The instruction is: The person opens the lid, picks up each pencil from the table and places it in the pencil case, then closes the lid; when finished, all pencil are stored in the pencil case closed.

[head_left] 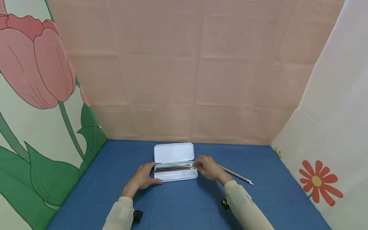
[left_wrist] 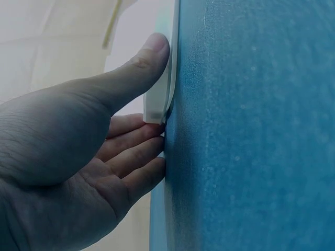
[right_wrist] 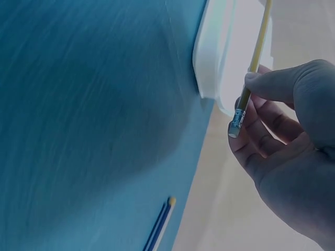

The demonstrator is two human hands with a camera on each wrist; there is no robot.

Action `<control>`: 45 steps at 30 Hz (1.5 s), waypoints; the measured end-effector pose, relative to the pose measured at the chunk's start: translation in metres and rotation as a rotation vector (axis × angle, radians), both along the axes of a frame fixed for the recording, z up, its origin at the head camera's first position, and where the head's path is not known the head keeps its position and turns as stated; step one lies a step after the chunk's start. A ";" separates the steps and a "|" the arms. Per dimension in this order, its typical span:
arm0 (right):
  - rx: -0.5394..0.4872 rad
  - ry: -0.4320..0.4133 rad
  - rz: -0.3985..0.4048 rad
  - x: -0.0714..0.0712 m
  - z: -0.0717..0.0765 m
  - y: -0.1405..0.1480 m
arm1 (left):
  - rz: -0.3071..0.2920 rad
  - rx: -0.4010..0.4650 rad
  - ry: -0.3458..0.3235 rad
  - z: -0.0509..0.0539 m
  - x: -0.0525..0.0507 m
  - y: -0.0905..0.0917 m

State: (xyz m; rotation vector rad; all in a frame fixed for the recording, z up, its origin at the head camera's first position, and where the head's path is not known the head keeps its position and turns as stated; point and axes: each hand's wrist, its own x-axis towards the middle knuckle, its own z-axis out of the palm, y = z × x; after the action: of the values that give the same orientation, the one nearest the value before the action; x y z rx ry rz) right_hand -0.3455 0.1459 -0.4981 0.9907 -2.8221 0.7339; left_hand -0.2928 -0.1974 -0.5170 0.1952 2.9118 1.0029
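A white pencil case point(head_left: 176, 176) lies on the blue table with its lid point(head_left: 173, 152) raised at the back. Several dark, red and light pencils point(head_left: 169, 170) lie lengthwise inside. My left hand point(head_left: 141, 177) holds the case's left end, thumb along the front wall and fingers around the end, as the left wrist view shows point(left_wrist: 78, 130). Above the case's right end, my right hand point(head_left: 209, 167) pinches a yellow pencil point(right_wrist: 258, 47) between thumb and fingers, near its eraser end. The pencil's far end reaches left over the case's contents.
To the right of my right hand, a couple of pencils point(head_left: 237, 175) lie slantwise on the blue table point(head_left: 178, 204). A beige cloth wall point(head_left: 195, 80) rises behind the table. Printed flower sheets flank both sides. Dark straps sit at both wrists.
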 end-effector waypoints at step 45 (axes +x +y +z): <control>0.016 -0.068 0.015 -0.029 -0.018 -0.063 | 0.012 0.006 -0.007 0.001 0.001 0.000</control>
State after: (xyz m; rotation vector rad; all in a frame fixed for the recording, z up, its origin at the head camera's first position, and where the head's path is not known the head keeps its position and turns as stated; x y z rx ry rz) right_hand -0.3741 0.0826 -0.5164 1.0099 -2.8854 0.7617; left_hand -0.2922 -0.1977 -0.5165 0.1737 2.9075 1.0115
